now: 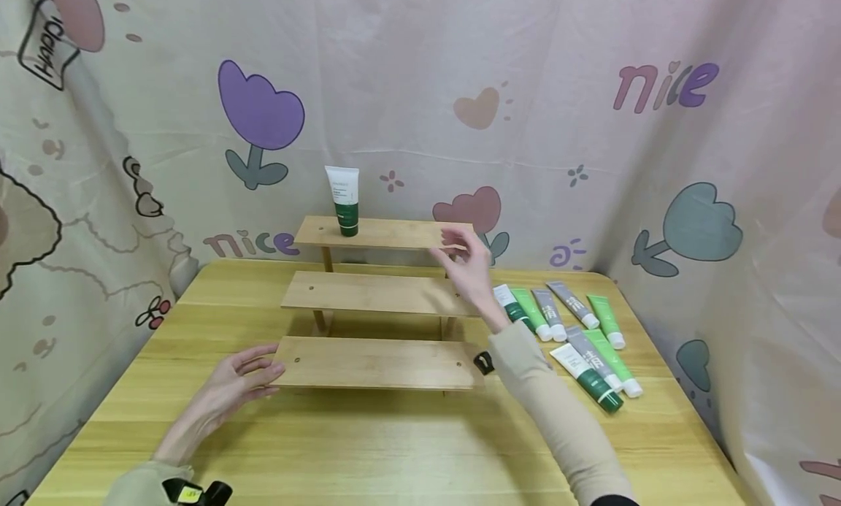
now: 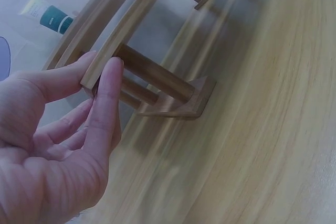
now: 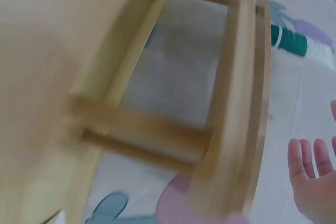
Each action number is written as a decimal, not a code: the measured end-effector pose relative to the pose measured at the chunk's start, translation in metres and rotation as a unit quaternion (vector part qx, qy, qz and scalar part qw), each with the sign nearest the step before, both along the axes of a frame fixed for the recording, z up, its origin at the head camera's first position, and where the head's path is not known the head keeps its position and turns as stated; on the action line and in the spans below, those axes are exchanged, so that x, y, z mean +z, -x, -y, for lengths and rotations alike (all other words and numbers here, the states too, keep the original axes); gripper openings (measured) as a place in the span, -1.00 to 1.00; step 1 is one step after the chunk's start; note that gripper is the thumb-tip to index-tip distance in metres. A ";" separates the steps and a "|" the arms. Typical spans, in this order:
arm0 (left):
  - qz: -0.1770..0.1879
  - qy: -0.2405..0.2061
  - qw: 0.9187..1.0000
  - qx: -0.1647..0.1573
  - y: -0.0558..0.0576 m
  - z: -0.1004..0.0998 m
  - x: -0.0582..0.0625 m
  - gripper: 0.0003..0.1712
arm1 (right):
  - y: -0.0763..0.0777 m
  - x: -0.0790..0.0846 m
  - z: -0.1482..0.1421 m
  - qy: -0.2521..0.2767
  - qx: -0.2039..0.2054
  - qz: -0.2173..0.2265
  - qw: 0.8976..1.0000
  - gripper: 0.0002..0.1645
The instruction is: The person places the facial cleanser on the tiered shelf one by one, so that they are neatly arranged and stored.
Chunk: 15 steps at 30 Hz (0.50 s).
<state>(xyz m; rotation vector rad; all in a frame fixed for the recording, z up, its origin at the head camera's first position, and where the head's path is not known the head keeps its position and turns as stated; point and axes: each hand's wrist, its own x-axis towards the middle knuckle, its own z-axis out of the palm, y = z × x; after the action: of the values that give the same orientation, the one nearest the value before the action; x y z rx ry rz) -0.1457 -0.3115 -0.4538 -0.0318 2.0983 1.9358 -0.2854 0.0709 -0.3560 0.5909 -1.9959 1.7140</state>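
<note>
On the worktop (image 1: 381, 447), the three-tier wooden stand (image 1: 374, 294) looks light and stiff, best gripped by its board ends. The left hand (image 1: 239, 374) pinches the lowest board's (image 1: 377, 363) left end; the right hand (image 1: 468, 266), fingers parted, holds nothing.

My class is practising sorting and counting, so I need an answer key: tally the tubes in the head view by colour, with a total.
White-and-dark-green tubes: 3 (1 standing on the wooden stand, 2 lying on the table)
Light green tubes: 3 (all on the table)
Grey tubes: 3 (all on the table)
Total: 9
</note>
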 end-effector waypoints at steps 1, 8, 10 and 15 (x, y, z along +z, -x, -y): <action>0.000 -0.001 1.000 0.001 0.000 0.000 0.000 -0.16 | -0.003 -0.003 -0.007 0.001 -0.007 -0.002 1.000 -0.53; -0.003 0.002 1.000 0.000 0.001 0.000 0.001 -0.16 | -0.020 -0.029 -0.059 -0.005 -0.064 -0.001 0.998 -0.54; -0.003 0.002 1.000 0.000 0.001 0.000 0.001 -0.16 | -0.025 -0.036 -0.074 -0.023 -0.082 0.012 0.996 -0.53; 0.001 -0.001 1.000 0.003 0.000 0.000 -0.001 -0.15 | -0.035 -0.059 -0.111 -0.076 -0.115 0.048 0.989 -0.51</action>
<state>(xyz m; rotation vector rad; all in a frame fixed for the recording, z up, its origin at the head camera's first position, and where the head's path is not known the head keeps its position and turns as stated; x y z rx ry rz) -0.1456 -0.3118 -0.4545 -0.0396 2.0969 1.9413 -0.2506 0.1821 -0.4150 0.3150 -2.1816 1.4887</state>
